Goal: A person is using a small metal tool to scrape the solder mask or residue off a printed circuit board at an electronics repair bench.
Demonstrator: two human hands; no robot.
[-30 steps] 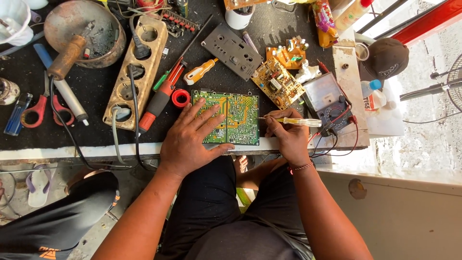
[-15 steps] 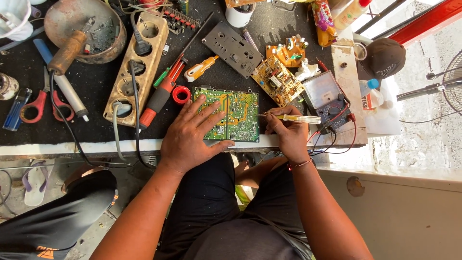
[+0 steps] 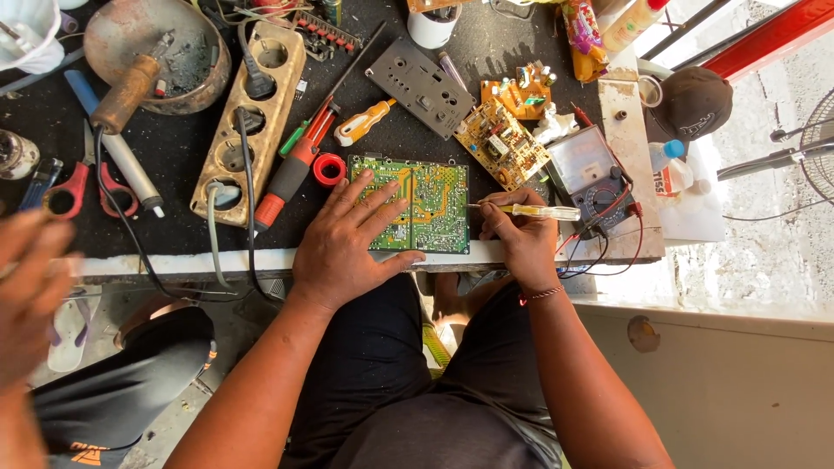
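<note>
A cluttered black tabletop (image 3: 174, 165) fronts the seated person. Left hand (image 3: 352, 234), fingers spread, presses flat on the green board (image 3: 430, 204) at the near edge. Right hand (image 3: 521, 239), at 3 o'clock of the board, pinches a screwdriver (image 3: 530, 210), tip at its edge. Probing step; next move demands steady tip placement.

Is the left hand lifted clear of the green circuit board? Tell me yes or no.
No, the left hand lies flat on the green circuit board, fingers spread across its left half.
</note>
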